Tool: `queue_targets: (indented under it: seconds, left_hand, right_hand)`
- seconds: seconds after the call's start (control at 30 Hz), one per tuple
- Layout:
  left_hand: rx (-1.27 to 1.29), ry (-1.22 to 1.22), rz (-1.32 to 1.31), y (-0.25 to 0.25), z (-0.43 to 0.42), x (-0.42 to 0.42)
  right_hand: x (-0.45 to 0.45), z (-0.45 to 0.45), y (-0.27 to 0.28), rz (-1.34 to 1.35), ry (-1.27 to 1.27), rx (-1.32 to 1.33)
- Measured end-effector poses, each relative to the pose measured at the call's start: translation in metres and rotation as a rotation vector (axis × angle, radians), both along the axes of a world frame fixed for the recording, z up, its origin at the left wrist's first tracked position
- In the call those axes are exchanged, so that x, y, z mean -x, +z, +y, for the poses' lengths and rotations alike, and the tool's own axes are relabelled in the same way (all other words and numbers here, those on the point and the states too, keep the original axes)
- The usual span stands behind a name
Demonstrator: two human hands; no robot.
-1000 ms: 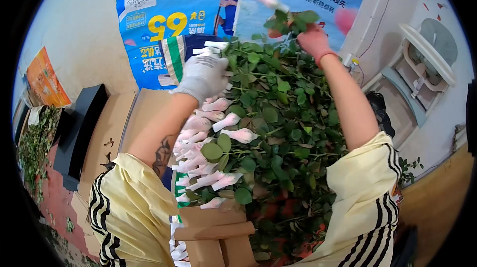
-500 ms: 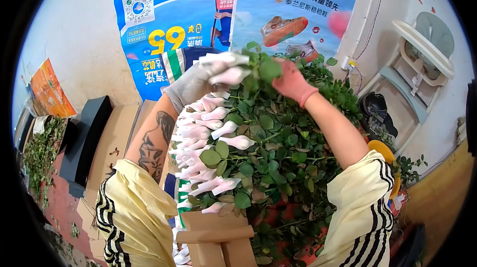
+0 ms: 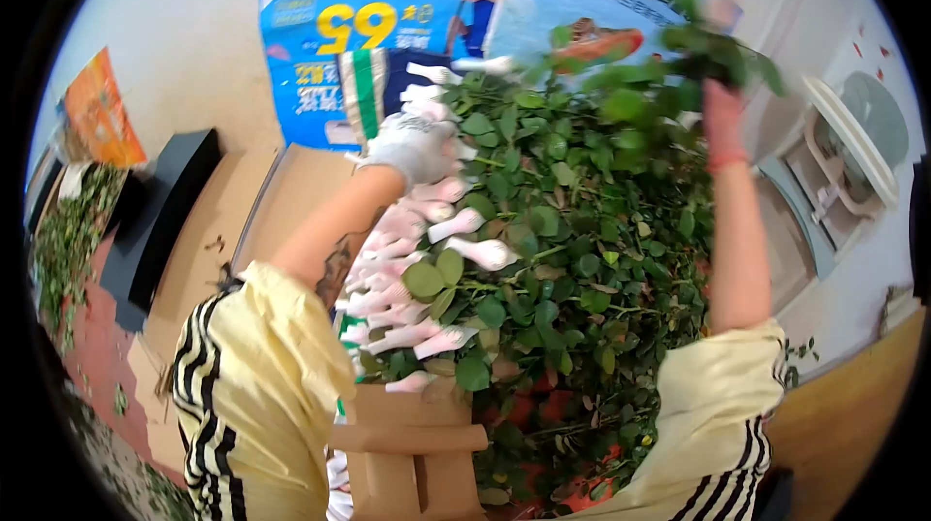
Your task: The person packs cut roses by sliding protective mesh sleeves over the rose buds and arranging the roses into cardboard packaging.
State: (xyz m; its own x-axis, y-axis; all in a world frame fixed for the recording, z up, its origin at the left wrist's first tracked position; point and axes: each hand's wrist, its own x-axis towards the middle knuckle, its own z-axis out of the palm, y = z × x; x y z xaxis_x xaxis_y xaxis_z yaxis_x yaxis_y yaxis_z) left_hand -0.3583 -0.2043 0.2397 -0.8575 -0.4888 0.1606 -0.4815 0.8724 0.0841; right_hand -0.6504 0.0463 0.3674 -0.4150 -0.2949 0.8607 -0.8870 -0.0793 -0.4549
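Note:
My left hand (image 3: 412, 146), in a grey-white glove, lies with curled fingers among the net-wrapped rose heads at the far end of the row; a wrapped rose (image 3: 427, 110) shows at its fingertips. Raised at the upper right, my right hand (image 3: 723, 124) in a pink-red glove is closed around leafy rose stems (image 3: 713, 51). A blurred pale pink-white head shows above these leaves. The pile of roses (image 3: 572, 250) lies before me, with white-sleeved heads (image 3: 388, 274) on the left and green leaves on the right.
Folded cardboard (image 3: 412, 439) sits at the near end of the pile. Posters (image 3: 388, 27) hang on the wall ahead. A high chair (image 3: 844, 148) stands at right. On the left are a black angled piece (image 3: 160, 221), cardboard sheets and a heap of leaves (image 3: 73, 240).
My right hand has swung up and right, carrying leafy stems away from my left hand. The left hand has moved down onto the wrapped heads. The view has shifted slightly.

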Motion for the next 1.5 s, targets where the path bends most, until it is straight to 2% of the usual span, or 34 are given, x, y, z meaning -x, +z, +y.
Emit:
queue_targets:
  seconds: [0.03,0.07,0.1,0.13,0.2,0.27,0.37,0.43,0.5,0.53,0.6,0.67,0.7,0.8,0.83,0.9,0.93,1.0,1.13,1.2,1.27,1.3,1.37,1.4,1.43,1.5]
  left_hand:
    - [-0.012,0.010,0.029,-0.003,-0.001,-0.001]
    - [-0.019,0.014,0.056,-0.009,-0.003,-0.001]
    - [0.134,-0.013,0.145,-0.018,-0.006,0.002]
    - [0.135,-0.012,0.146,-0.016,-0.003,0.002]
    - [0.091,-0.187,0.495,-0.010,0.013,0.015]
    - [-0.450,-0.264,0.660,-0.002,0.025,0.036]
    - [-1.317,-0.320,0.690,0.025,0.058,0.057]
    - [-1.612,-0.364,0.718,0.014,0.064,0.081]
    - [-1.807,-0.406,0.781,0.011,0.081,0.089]
    - [-1.797,-0.408,0.781,0.015,0.087,0.093]
    - [-1.929,-0.262,0.705,0.019,0.095,0.100]
    - [-1.890,-0.291,0.664,0.020,0.098,0.110]
    - [-1.962,-0.251,0.716,0.020,0.104,0.116]
    - [-2.050,-0.248,0.767,0.017,0.124,0.133]
    - [-2.018,-0.330,0.760,0.017,0.130,0.141]
    - [-1.958,-0.519,0.733,0.023,0.144,0.153]
    - [-1.952,-0.531,0.725,0.028,0.151,0.160]
    - [-1.965,-0.471,0.845,0.035,0.167,0.179]
    - [-1.914,-0.508,0.797,0.040,0.177,0.212]
    - [-1.978,-0.505,0.883,0.039,0.186,0.221]
    - [-1.998,-0.523,0.883,0.034,0.190,0.223]
    - [-2.006,-0.414,0.877,0.027,0.185,0.232]
    - [-2.008,-0.454,0.855,0.013,0.172,0.245]
    - [-2.019,-0.491,0.829,0.017,0.175,0.240]
    - [-2.135,-0.486,0.833,0.022,0.179,0.236]
    - [-2.082,-0.502,0.777,0.033,0.185,0.223]
  right_hand:
    - [0.024,0.023,0.007,0.028,0.015,0.123]
    - [0.021,0.055,0.025,0.005,0.078,0.067]
    - [0.013,0.072,0.028,-0.107,0.144,0.159]
    - [0.010,0.088,0.028,-0.214,0.196,0.257]
    - [0.015,0.119,0.014,-0.085,0.088,0.222]
    - [0.016,0.139,-0.008,-0.169,0.040,0.270]
    - [0.011,0.162,-0.060,-0.294,0.090,0.323]
    - [0.003,0.178,-0.112,-0.319,0.259,0.328]
    - [-0.004,0.200,-0.138,-0.324,0.377,0.294]
    - [-0.005,0.213,-0.145,-0.317,0.432,0.268]
    - [-0.007,0.237,-0.156,-0.308,0.538,0.207]
    - [-0.006,0.257,-0.166,-0.308,0.608,0.163]
    - [-0.011,0.265,-0.168,-0.313,0.626,0.151]
    - [-0.028,0.302,-0.155,-0.477,0.887,0.328]
    - [-0.028,0.313,-0.152,-0.487,0.916,0.349]
    - [-0.031,0.327,-0.159,-0.488,0.910,0.354]
    - [-0.032,0.332,-0.166,-0.488,0.902,0.352]
    - [-0.033,0.339,-0.180,-0.497,0.869,0.356]
    - [-0.034,0.343,-0.197,-0.516,0.810,0.365]
    - [-0.038,0.346,-0.208,-0.533,0.771,0.371]
    - [-0.039,0.345,-0.213,-0.543,0.748,0.378]
    - [-0.040,0.344,-0.214,-0.546,0.733,0.380]
    - [-0.042,0.342,-0.217,-0.552,0.702,0.384]
    - [-0.042,0.338,-0.215,-0.550,0.688,0.379]
    - [-0.042,0.337,-0.215,-0.554,0.670,0.383]
    - [-0.044,0.326,-0.211,-0.551,0.642,0.382]
